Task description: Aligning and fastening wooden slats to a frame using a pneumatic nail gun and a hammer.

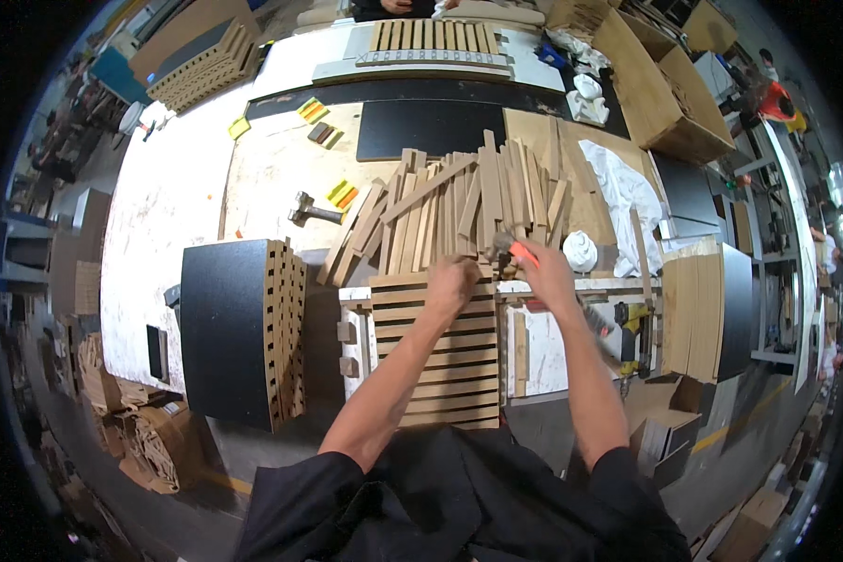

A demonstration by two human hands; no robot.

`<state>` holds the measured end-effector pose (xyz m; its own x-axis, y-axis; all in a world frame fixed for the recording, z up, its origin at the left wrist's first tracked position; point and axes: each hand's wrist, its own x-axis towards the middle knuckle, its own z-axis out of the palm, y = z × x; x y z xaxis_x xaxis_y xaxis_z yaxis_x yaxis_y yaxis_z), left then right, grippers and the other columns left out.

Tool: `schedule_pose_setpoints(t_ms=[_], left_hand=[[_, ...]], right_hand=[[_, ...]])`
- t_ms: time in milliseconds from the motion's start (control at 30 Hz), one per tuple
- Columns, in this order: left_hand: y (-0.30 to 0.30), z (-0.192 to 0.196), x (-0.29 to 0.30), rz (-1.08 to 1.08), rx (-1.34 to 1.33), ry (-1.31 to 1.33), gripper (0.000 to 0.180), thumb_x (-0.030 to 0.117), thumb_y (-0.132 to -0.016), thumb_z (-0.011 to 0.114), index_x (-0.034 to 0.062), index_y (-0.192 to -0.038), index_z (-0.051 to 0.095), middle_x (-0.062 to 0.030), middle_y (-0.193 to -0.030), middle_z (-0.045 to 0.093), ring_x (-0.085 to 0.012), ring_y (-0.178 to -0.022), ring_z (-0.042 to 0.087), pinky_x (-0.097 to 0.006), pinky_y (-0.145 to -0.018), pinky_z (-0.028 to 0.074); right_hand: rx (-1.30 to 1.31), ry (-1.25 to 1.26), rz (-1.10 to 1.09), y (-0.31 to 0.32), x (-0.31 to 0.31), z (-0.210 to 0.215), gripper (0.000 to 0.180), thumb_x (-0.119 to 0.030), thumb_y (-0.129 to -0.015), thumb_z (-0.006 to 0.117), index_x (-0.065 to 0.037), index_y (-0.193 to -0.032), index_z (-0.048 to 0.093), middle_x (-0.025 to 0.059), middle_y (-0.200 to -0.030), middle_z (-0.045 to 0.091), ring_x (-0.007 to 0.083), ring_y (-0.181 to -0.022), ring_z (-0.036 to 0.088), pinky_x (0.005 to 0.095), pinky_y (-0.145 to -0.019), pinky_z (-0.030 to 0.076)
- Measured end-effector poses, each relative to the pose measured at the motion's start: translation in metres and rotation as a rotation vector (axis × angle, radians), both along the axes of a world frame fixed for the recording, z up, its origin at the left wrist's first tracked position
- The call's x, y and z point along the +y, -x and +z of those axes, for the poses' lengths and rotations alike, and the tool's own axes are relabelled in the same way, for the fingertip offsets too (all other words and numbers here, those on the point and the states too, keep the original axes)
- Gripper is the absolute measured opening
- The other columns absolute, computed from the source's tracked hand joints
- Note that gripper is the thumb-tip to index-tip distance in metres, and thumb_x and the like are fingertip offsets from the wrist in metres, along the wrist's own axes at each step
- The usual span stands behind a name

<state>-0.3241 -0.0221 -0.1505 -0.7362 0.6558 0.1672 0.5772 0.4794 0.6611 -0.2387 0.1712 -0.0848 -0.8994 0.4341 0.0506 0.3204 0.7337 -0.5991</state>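
Observation:
A hammer with an orange grip [525,253] is in my right hand [551,279], its blurred metal head just right of my left hand. My left hand [451,286] is closed at the far end of a slatted wooden panel [440,370], above its farthest slats; whatever the fingers pinch is hidden. The panel's slats lie crosswise with dark gaps between them, on the near side of the bench in front of my body. Just beyond both hands spreads a heap of loose wooden slats [450,201], some lying across others.
To the left stand notched dark boards [225,328] and a second hammer [314,210]. A yellow power drill [632,337], a white roll [580,251] and a stack of boards [693,309] lie right. Across the bench, another person's hands [398,6] are near a slatted panel [436,37].

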Motion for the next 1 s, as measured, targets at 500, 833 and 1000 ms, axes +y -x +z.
schedule_pose_setpoints(t_ms=[500, 833, 1000], left_hand=[[-0.002, 0.008, -0.018, 0.068, -0.095, 0.02, 0.016, 0.008, -0.08, 0.069, 0.0042, -0.096, 0.07, -0.014, -0.105, 0.069, -0.0391, -0.1, 0.064, -0.048, -0.088, 0.049], [-0.09, 0.016, -0.18, 0.826, -0.122, -0.203, 0.031, 0.01, -0.089, 0.064, 0.0024, -0.119, 0.06, -0.0211, -0.117, 0.059, -0.0402, -0.109, 0.055, -0.051, -0.097, 0.042], [-0.116, -0.014, -0.217, 0.894, -0.312, -0.304, 0.022, 0.013, -0.093, 0.06, 0.0021, -0.112, 0.065, -0.0258, -0.102, 0.065, -0.0426, -0.094, 0.064, -0.049, -0.085, 0.05]], right_hand=[[-0.34, -0.058, 0.184, 0.049, 0.003, 0.015, 0.032, -0.03, -0.088, 0.063, -0.012, -0.113, 0.074, 0.019, -0.106, 0.073, 0.0401, -0.101, 0.068, 0.048, -0.086, 0.054], [0.005, 0.287, -0.444, -0.113, -0.047, -0.064, 0.02, -0.014, -0.103, 0.057, 0.003, -0.108, 0.05, 0.0086, -0.078, 0.059, 0.012, -0.051, 0.054, 0.027, -0.047, 0.043], [-0.144, 0.051, -0.394, -0.142, -0.049, -0.092, 0.023, -0.012, -0.101, 0.056, 0.009, -0.11, 0.055, 0.0162, -0.084, 0.061, 0.0275, -0.067, 0.062, 0.0405, -0.064, 0.05]])
